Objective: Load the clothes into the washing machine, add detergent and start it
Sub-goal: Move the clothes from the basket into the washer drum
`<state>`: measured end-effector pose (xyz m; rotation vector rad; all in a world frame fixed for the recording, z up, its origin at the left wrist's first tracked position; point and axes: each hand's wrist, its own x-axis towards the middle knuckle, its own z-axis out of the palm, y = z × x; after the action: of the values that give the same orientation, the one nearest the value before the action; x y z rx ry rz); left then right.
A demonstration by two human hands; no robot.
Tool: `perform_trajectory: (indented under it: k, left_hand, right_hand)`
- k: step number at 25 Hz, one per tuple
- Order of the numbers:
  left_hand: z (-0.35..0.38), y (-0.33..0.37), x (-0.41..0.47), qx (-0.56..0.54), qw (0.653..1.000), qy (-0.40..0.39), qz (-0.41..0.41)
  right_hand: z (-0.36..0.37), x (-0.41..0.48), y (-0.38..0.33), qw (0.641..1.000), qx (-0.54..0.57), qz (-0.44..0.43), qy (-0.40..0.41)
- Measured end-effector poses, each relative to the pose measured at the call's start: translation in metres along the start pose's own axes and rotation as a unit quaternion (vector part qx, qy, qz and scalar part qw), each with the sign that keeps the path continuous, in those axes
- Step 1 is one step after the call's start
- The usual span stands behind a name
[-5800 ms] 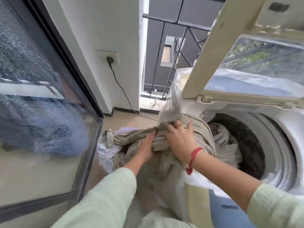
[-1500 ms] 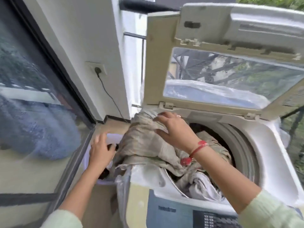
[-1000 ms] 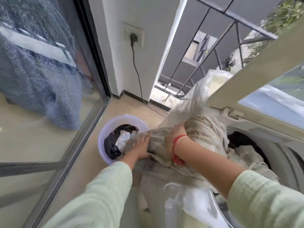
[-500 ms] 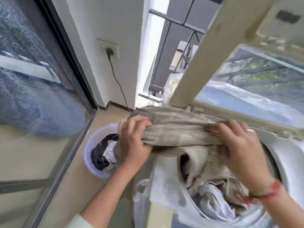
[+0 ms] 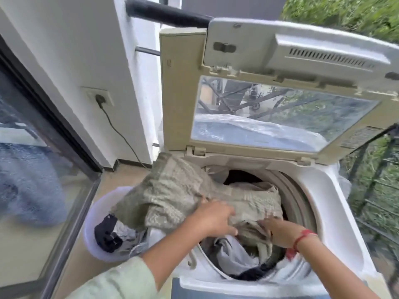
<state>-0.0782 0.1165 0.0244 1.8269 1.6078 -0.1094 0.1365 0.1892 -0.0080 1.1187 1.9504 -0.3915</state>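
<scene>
Left grip [image 5: 216, 219] clenches the olive woven cloth [image 5: 179, 190] over the washing machine [image 5: 319, 201] drum rim; right grip [image 5: 278, 233], fingers straight, presses the same cloth inside the drum.

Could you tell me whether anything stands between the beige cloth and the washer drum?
Nothing visible does: the lid is raised, and the beige cloth drapes into the drum, its left end hanging outside.

Left hand [image 5: 216, 220], right hand [image 5: 280, 233] on beige cloth [image 5: 172, 190] over washing machine [image 5: 323, 203] rim
</scene>
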Motion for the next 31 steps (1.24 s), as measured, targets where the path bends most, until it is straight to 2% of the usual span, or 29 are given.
perform_trajectory:
  k: [1, 3, 4, 5, 6, 7, 9, 11, 13, 14, 16, 18, 20, 23, 24, 26, 28, 29, 30, 31]
  left_hand:
    - [-0.003, -0.012, -0.017, -0.069, 0.993, 0.095, 0.027]
    - [-0.011, -0.053, -0.053, -0.157, 0.922, 0.352, 0.036]
    - [-0.011, -0.082, -0.068, -0.150, 0.882, 0.447, 0.001]
    - [-0.009, -0.116, -0.081, -0.127, 0.859, 0.493, -0.061]
    - [-0.002, -0.151, -0.090, -0.100, 0.858, 0.482, -0.145]
    - [0.010, -0.188, -0.097, -0.086, 0.870, 0.421, -0.242]
    - [0.042, -0.247, -0.106, -0.088, 0.881, 0.270, -0.378]
    - [0.071, -0.282, -0.112, -0.091, 0.893, 0.180, -0.403]
    - [0.092, -0.297, -0.109, -0.124, 0.909, 0.136, -0.374]
    - [0.098, -0.297, -0.104, -0.142, 0.920, 0.122, -0.345]
    - [0.106, -0.287, -0.088, -0.169, 0.939, 0.097, -0.283]
    - [0.108, -0.272, -0.069, -0.201, 0.946, 0.094, -0.237]
    - [0.101, -0.249, -0.051, -0.298, 0.924, 0.146, -0.190]
    - [0.063, -0.209, -0.054, -0.395, 0.838, 0.341, -0.158]
    - [0.047, -0.194, -0.062, -0.391, 0.812, 0.409, -0.144]
    - [0.013, -0.153, -0.076, -0.343, 0.774, 0.530, -0.052]
    - [-0.021, -0.092, -0.074, -0.244, 0.777, 0.577, 0.065]
    - [-0.032, -0.059, -0.066, -0.195, 0.786, 0.576, 0.108]
    - [-0.037, -0.028, -0.052, -0.142, 0.802, 0.564, 0.136]
    - [-0.036, -0.002, -0.032, -0.078, 0.825, 0.542, 0.140]
  right_hand:
    - [-0.015, -0.002, -0.015, 0.996, 0.010, -0.002, 0.084]
    - [-0.052, -0.006, -0.051, 0.948, 0.037, -0.037, 0.314]
    - [-0.071, -0.013, -0.076, 0.909, 0.078, -0.086, 0.401]
    - [-0.088, -0.019, -0.106, 0.872, 0.120, -0.147, 0.452]
    - [-0.106, -0.025, -0.142, 0.845, 0.128, -0.199, 0.479]
    - [-0.120, -0.026, -0.181, 0.842, 0.090, -0.236, 0.476]
    - [-0.133, -0.014, -0.257, 0.875, -0.055, -0.251, 0.410]
    - [-0.130, 0.014, -0.306, 0.911, -0.223, -0.183, 0.294]
    - [-0.125, 0.034, -0.322, 0.919, -0.338, -0.073, 0.191]
    - [-0.124, 0.035, -0.321, 0.917, -0.358, -0.048, 0.166]
    - [-0.122, 0.031, -0.309, 0.922, -0.321, -0.078, 0.201]
    - [-0.122, 0.016, -0.296, 0.931, -0.217, -0.140, 0.258]
    - [-0.121, -0.002, -0.277, 0.924, -0.105, -0.206, 0.306]
    - [-0.113, -0.029, -0.217, 0.880, 0.098, -0.244, 0.396]
    - [-0.108, -0.040, -0.188, 0.856, 0.180, -0.234, 0.425]
    - [-0.093, -0.068, -0.127, 0.786, 0.317, -0.193, 0.495]
    - [-0.080, -0.094, -0.072, 0.714, 0.376, -0.118, 0.579]
    - [-0.072, -0.103, -0.050, 0.691, 0.358, -0.075, 0.624]
    - [-0.063, -0.108, -0.031, 0.679, 0.317, -0.034, 0.661]
    - [-0.050, -0.103, -0.014, 0.689, 0.267, -0.002, 0.674]
